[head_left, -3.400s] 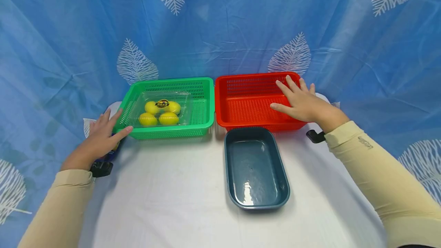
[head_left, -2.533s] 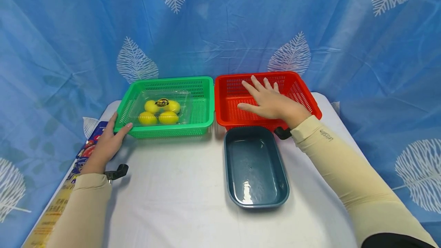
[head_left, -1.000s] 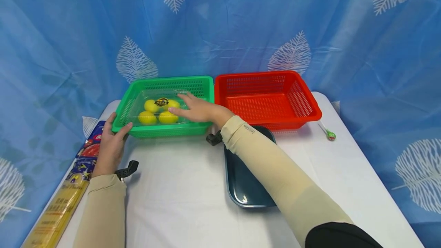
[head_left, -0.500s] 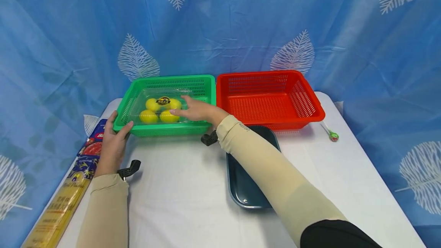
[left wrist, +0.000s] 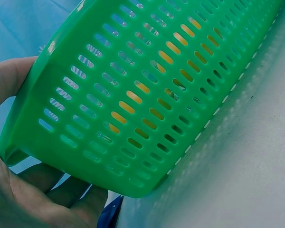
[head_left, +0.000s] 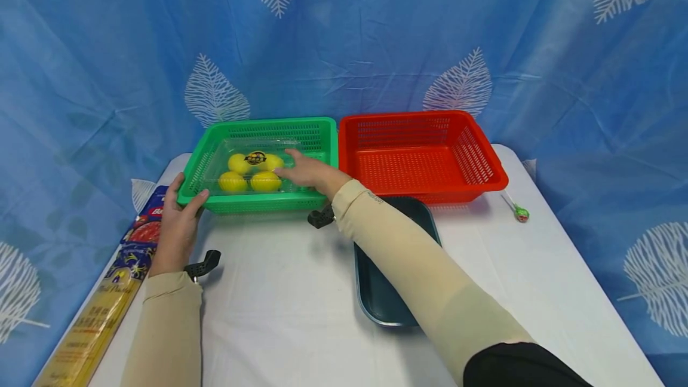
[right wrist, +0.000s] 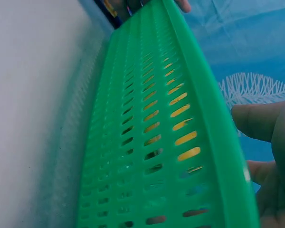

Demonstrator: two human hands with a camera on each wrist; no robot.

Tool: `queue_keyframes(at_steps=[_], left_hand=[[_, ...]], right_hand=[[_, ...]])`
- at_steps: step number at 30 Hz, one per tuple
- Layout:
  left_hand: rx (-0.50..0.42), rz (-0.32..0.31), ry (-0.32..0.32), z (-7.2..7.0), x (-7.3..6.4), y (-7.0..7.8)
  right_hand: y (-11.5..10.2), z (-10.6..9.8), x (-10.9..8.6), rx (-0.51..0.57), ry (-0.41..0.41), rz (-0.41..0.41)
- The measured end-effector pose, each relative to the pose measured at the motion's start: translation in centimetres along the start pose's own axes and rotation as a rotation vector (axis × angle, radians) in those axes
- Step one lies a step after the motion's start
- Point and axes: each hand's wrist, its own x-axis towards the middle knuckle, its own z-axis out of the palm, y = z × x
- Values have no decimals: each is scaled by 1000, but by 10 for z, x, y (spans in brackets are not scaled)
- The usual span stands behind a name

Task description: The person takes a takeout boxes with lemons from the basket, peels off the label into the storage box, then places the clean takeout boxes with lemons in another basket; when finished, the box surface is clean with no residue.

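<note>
In the head view my left hand (head_left: 178, 220) grips the left front corner of the green basket (head_left: 269, 203), thumb at the rim. The left wrist view shows that hand's fingers (left wrist: 47, 183) bent under the rim, outside the basket wall. Inside the basket lies a clear plastic box (head_left: 217, 163) with several yellow lemons (head_left: 233, 182) and a black label. My right hand (head_left: 312, 173) reaches over the front rim to the right end of this box. In the right wrist view its thumb (right wrist: 256, 118) is straight, with a gap below it; parts of this hand lie out of frame.
A red basket (head_left: 424, 193) stands beside the green one. My right forearm crosses over a dark blue dish (head_left: 371, 291). Yellow pasta packs (head_left: 88, 333) with blue ends lie along the table's left edge. A lollipop (head_left: 521, 213) lies right of the red basket.
My right hand has swept left from the red basket to the box in the green one, then shifted slightly right. The left hand has settled on the green basket's corner.
</note>
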Motion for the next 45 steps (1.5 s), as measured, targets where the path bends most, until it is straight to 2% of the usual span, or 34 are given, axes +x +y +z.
queue_keyframes(at_steps=[16, 26, 32, 39, 45], left_hand=[[4, 0, 12, 0, 0, -3], [-19, 16, 20, -1, 0, -4], [-3, 12, 27, 1, 0, -4], [-8, 25, 12, -1, -2, -4], [-1, 30, 7, -1, -2, -3]], right_hand=[[5, 4, 5, 234, -28, 21], [4, 11, 12, 247, 45, 26], [6, 12, 13, 308, 121, 25], [9, 12, 13, 544, 127, -10], [6, 11, 11, 574, 200, -36]])
